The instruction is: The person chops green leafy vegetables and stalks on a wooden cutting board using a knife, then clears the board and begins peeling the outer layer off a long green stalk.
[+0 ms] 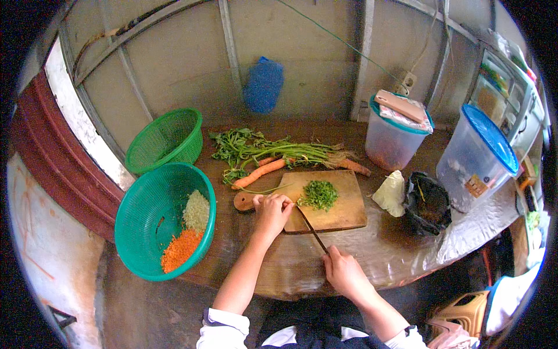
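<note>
A wooden cutting board (324, 220) with a round-holed handle lies on the table before me. Chopped green leaves (320, 195) are heaped on it. My right hand (346, 271) grips a knife (311, 227), whose blade slants across the board's near left part. At the board's left edge, my left hand (273, 213) has its fingers drawn together, fingertips close to the knife tip. Whether anything is pinched there is hidden. Just beyond those fingers runs a thin green stalk (261, 191). Behind the board lie leafy green stalks with roots (292, 149) and several carrots (263, 173).
To the left, a teal basket (144, 218) holds chopped orange and pale pieces; a green basket (163, 139) stands behind it. On the right are a cabbage piece (390, 194), a black plastic bag (429, 205), a blue-lidded container (473, 161) and a tub (394, 139) with a phone (400, 106) on top.
</note>
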